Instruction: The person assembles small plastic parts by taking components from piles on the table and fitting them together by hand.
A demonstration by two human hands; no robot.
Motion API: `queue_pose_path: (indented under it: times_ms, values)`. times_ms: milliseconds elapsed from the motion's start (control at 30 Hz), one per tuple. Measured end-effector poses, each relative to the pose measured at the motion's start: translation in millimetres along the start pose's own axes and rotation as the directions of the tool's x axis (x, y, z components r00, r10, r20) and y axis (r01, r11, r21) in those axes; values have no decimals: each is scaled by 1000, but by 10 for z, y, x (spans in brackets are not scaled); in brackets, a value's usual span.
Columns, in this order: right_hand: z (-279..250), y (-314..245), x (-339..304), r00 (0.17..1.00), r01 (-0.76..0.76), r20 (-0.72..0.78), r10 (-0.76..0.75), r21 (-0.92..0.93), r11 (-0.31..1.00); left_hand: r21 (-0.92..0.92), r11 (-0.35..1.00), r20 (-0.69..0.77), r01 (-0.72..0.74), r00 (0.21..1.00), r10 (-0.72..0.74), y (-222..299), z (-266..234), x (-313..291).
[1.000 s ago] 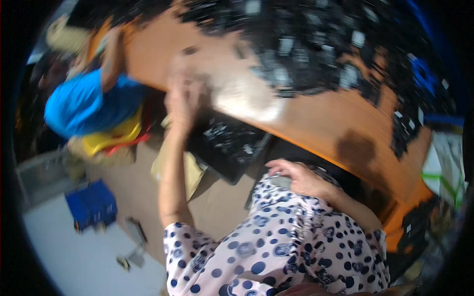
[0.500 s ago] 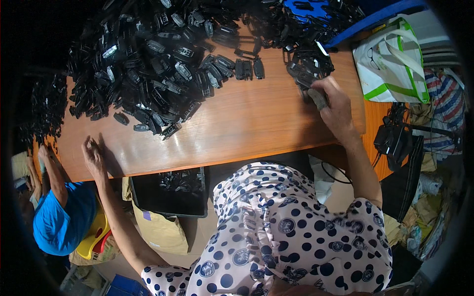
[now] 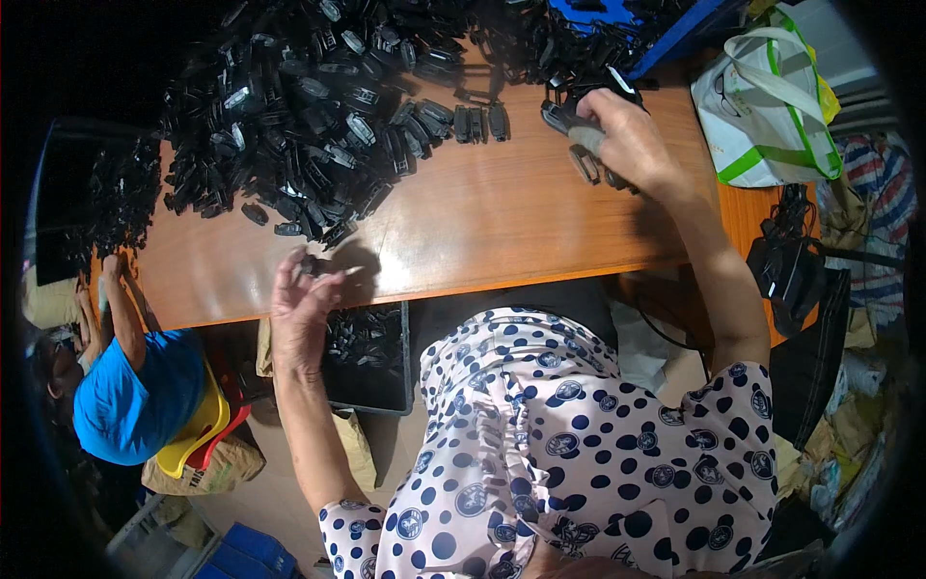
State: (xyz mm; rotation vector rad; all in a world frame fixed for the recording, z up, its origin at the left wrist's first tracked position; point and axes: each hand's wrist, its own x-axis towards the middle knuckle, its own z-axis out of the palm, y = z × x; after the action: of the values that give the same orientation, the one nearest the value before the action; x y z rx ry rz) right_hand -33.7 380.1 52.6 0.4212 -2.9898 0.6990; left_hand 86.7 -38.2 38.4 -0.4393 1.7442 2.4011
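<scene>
Black plastic parts lie heaped across the far left of the wooden table. My left hand pinches one small black piece at the near edge. My right hand closes over another part toward the far right corner. Below the near edge sits a black tray.

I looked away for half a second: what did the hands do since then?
The left hand lifted off the wooden table edge and now pinches a small black part. The right hand remains at the far right, gripping a black part. The pile of black parts is unchanged.
</scene>
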Motion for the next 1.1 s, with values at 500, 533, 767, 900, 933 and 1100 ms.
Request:
queue_pose_path:
  times_ms: [500,533,767,900,933,1100]
  values:
    - [-15,-333,65,970,-242,238,47,958,154,251,939,224,-236,958,181,-360,1235,29]
    - [48,-408,14,972,-215,225,-67,968,131,189,969,172,-163,976,130,-404,1266,-4]
    - [351,-978,-446,872,-485,461,-165,857,-172,427,810,213,-401,915,341,-505,1265,-59]
    - [461,-1087,-510,880,-475,442,-175,823,-312,519,695,253,-497,866,430,-499,1264,-74]
    - [473,-1110,-521,878,-478,449,-164,817,-322,518,698,250,-494,868,429,-491,1269,-84]
    - [523,-1160,-549,869,-492,474,-140,803,-337,543,663,266,-515,855,445,-426,1279,-124]
